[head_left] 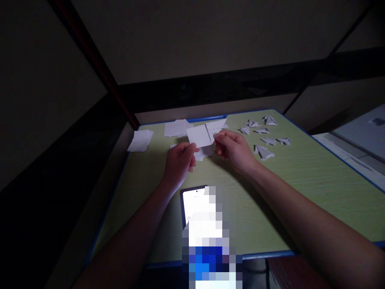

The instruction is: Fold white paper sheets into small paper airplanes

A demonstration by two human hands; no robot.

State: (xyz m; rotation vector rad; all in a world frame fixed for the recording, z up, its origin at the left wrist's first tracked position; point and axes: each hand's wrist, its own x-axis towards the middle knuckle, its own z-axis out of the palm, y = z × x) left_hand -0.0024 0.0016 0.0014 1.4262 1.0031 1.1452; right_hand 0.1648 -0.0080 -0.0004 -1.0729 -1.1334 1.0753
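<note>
Between my two hands, a little above the table, is a white sheet of paper with a crease and a raised flap on its right part. My left hand pinches its lower left edge between thumb and fingers. At the right edge, my right hand grips the paper with thumb and curled fingers. Under the held sheet lie more white papers, partly hidden by it and by my left hand. To the right of my right hand sit several folded paper pieces, pointed and pleated in shape.
A paper stack lies at the table's left edge, another stack at the back. A lit phone lies in front, partly covered by a pixelated patch. The green table has a blue rim. A laptop stands at right.
</note>
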